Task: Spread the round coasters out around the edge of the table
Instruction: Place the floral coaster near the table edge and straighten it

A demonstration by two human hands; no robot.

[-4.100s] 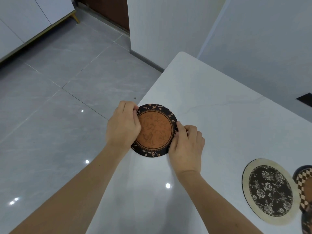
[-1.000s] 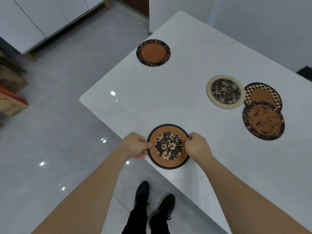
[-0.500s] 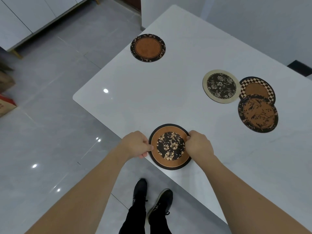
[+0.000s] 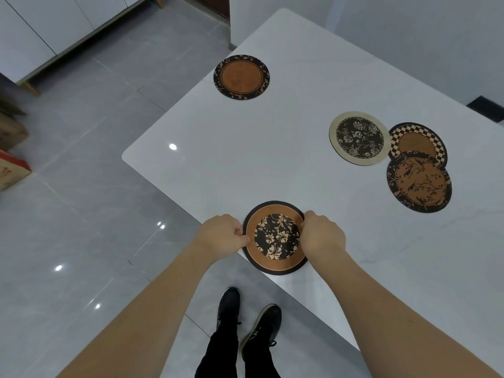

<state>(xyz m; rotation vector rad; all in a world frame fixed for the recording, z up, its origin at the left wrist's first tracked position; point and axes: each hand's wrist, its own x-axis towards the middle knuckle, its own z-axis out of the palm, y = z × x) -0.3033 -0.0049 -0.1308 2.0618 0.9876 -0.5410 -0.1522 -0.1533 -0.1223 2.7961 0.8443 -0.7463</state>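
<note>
White table (image 4: pixel 272 165); coasters (image 4: pixel 275 237) unlabelled, floral.

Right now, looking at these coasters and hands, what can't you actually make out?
- Head view: part of the checkered coaster lies under the bird-and-branch coaster.
- Fingertips of the left hand and right hand curl out of sight at the floral coaster.
- The table runs past the right frame edge.
</note>
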